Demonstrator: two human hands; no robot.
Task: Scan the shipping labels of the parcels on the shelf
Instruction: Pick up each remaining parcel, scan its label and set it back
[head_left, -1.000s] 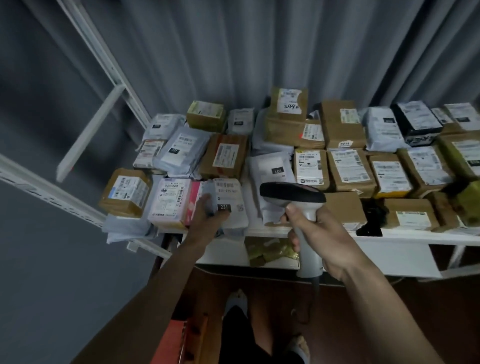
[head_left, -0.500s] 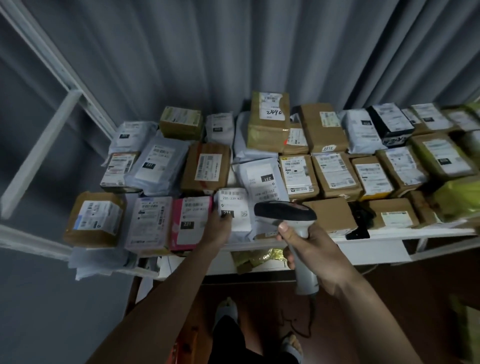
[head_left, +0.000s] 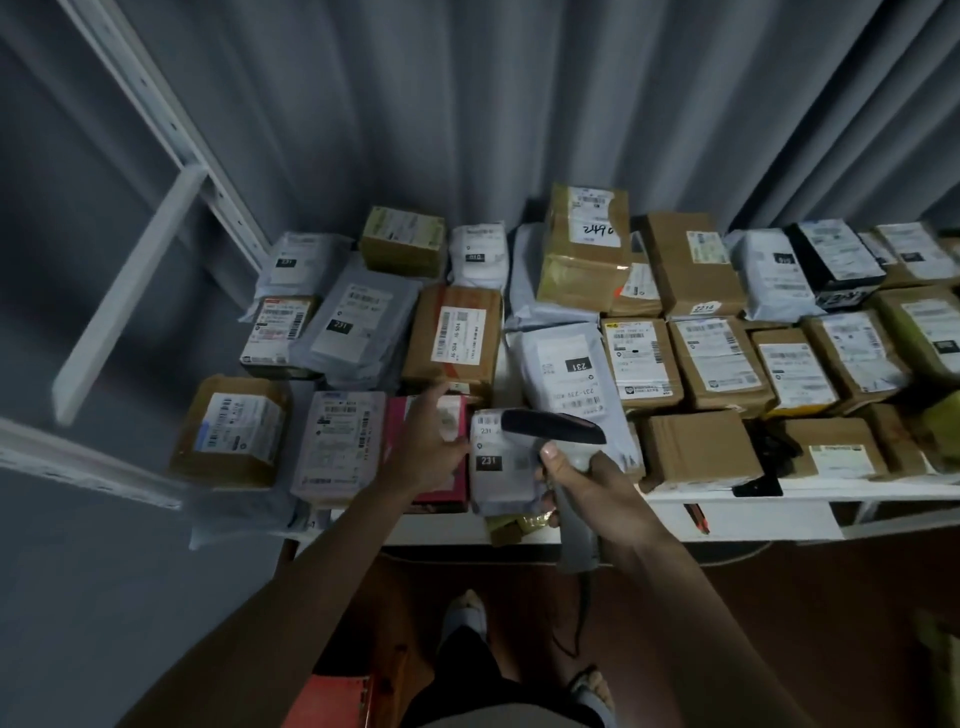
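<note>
Many labelled parcels cover the white shelf (head_left: 727, 506). My right hand (head_left: 597, 483) grips a handheld scanner (head_left: 558, 428) with a black head, which hangs over a white mailer (head_left: 493, 467) marked 231 at the front edge. My left hand (head_left: 426, 447) lies over the pink parcel (head_left: 441, 488) just left of that mailer, fingers spread and relaxed above its label. Left of these sit a pale flat parcel (head_left: 337, 441) and a brown box (head_left: 228, 431). A larger white mailer (head_left: 566, 374) marked 231 lies behind the scanner.
Brown boxes (head_left: 696, 447) and bags fill the shelf to the right and back, against a grey curtain (head_left: 519, 104). White shelf-frame bars (head_left: 130, 286) slant at the left. A red object (head_left: 337, 701) and my feet are on the floor below.
My left hand has let go of the small white mailer and moved left onto the pink parcel. The scanner stays above the small white mailer.
</note>
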